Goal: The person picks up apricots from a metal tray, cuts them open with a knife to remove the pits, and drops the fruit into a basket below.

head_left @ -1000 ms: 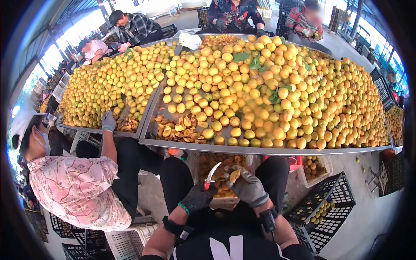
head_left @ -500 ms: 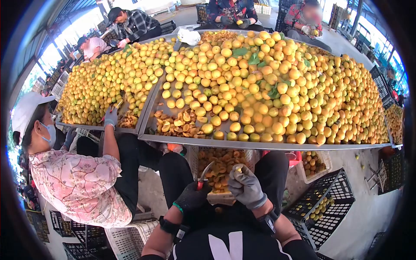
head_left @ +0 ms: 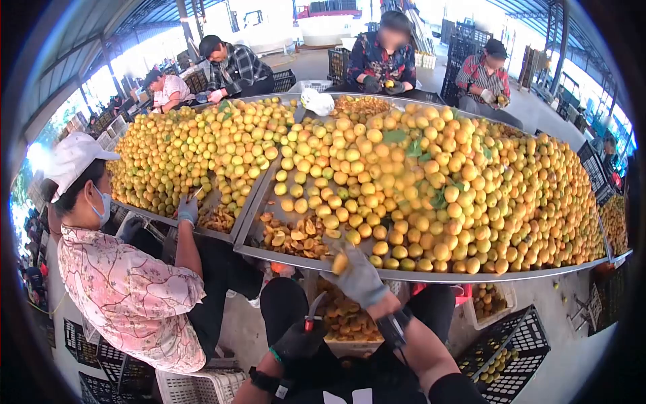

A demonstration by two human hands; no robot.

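My left hand [head_left: 301, 340], in a dark glove, grips a small curved knife [head_left: 311, 315] with a red handle, blade pointing up, low over my lap. My right hand [head_left: 358, 275], in a grey glove, is at the front rim of the metal table [head_left: 323, 261], with a yellow-orange fruit [head_left: 340, 263] at its fingers. Just beyond lie whole fruits [head_left: 404, 222] in a large heap and a small pile of cut fruit pieces [head_left: 294, 236]. Below the rim, between my knees, a crate of cut fruit [head_left: 350, 316] is partly hidden by my right forearm.
A co-worker in a pink shirt [head_left: 128, 289] sits at the left, gloved hand over the fruit. Several people sit along the far side. Black crates [head_left: 515, 347] stand at the lower right, a white crate [head_left: 195, 385] at the lower left. A white bag [head_left: 317, 102] lies at the far rim.
My right hand has moved forward and left from above the crate to the table's rim, a larger fruit now at its fingers. The view has tilted up. My left hand still holds the knife.
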